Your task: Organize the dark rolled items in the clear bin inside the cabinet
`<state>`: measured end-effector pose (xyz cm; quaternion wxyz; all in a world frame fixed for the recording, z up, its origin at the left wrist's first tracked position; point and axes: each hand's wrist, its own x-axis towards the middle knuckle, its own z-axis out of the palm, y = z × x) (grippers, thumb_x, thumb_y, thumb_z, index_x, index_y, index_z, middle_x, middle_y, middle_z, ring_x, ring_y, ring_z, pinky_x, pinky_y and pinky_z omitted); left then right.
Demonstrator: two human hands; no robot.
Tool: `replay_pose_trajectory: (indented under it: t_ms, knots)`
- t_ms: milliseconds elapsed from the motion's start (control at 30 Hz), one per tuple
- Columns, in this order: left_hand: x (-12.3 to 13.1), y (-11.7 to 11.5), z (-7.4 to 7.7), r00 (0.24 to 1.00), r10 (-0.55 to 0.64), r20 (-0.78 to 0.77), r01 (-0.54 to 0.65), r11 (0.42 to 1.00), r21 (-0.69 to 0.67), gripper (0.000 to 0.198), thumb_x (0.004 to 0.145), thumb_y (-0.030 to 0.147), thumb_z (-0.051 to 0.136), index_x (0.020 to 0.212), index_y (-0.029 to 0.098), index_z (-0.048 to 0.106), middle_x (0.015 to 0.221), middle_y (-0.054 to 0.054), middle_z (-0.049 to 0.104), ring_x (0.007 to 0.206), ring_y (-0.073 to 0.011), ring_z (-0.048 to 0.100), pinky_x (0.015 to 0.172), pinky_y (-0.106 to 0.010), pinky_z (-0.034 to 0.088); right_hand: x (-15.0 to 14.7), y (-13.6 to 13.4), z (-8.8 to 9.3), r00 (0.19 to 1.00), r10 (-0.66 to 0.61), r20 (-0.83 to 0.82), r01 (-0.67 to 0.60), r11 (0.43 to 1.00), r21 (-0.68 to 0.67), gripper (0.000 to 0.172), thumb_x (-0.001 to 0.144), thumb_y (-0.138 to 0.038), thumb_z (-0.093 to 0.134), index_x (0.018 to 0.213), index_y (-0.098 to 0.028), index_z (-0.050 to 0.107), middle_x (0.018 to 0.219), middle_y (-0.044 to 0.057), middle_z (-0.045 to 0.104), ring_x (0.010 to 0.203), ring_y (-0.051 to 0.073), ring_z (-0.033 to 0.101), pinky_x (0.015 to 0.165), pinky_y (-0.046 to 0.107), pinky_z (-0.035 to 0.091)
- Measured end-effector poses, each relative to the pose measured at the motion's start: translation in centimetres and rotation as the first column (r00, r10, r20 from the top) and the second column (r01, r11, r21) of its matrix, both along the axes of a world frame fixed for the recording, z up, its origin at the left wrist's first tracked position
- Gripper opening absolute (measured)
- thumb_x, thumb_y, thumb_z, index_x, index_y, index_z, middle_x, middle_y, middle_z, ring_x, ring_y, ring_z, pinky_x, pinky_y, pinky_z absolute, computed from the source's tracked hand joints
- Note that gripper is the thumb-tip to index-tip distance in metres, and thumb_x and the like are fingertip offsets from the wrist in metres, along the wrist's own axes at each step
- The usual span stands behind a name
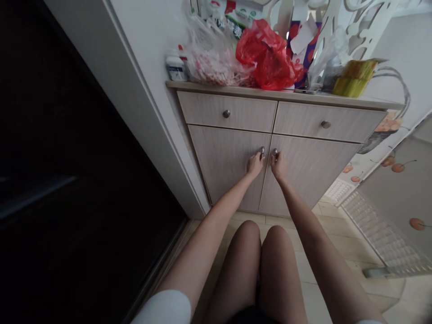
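A pale wood-grain cabinet has two lower doors, both closed. My left hand [255,164] pinches the round metal knob [262,150] of the left door [226,157]. On the right door [310,168], the fingers of my right hand [278,165] are closed round the matching knob [275,152]. The two hands are close together, one on each side of the gap between the doors. Above them, the left drawer [202,107] and the right drawer [351,128] are closed, each with its own knob.
The cabinet top [236,91] bears a red plastic bag [266,58], a clear bag [216,58], a white bottle [176,67] and a yellow package [356,77]. A dark doorway is at left. My knees are below the doors; a white perforated panel [381,229] stands at right.
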<state>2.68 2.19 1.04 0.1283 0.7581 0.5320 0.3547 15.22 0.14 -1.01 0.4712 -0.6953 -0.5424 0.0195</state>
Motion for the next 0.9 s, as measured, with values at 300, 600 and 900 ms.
replay_pose_trajectory:
  t_ms: [300,600,900]
  knots:
    - [-2.6,-1.6,0.2,0.965,-0.036,0.261,0.057,0.996,-0.075,0.017,0.095,0.030,0.056,0.101,0.016,0.064,0.089,-0.009,0.071,0.078,-0.0169,0.067,0.073,-0.026,0.047,2.6,-1.6,0.1,0.964,0.167,-0.209,-0.138,0.980,0.146,0.063,0.081,-0.075,0.052,0.101,-0.016,0.058,0.088,0.011,0.068,0.071,0.019,0.063,0.065,0.030,0.046]
    - [-5.6,-7.7,-5.7,0.729,0.053,0.683,0.228,0.922,-0.314,0.039,0.092,0.045,0.056,0.066,0.017,0.055,0.048,0.008,0.036,0.042,-0.0068,0.032,0.046,-0.019,0.023,2.4,-6.2,-2.0,0.787,0.291,-0.544,-0.243,0.957,0.159,0.051,0.067,-0.068,0.067,0.074,-0.020,0.052,0.059,-0.005,0.047,0.051,0.009,0.044,0.048,0.022,0.033]
    - [-7.4,-9.1,-3.2,0.080,0.107,0.991,0.767,0.628,-0.129,0.045,0.097,0.016,0.046,0.138,0.033,0.053,0.049,0.012,0.013,0.037,-0.0078,0.004,0.038,-0.017,0.011,3.2,-10.0,0.7,-0.002,0.579,-0.816,-0.572,0.668,0.476,0.086,0.072,-0.017,0.065,0.149,-0.041,0.036,0.054,-0.015,0.019,0.040,0.006,0.011,0.040,0.017,0.011]
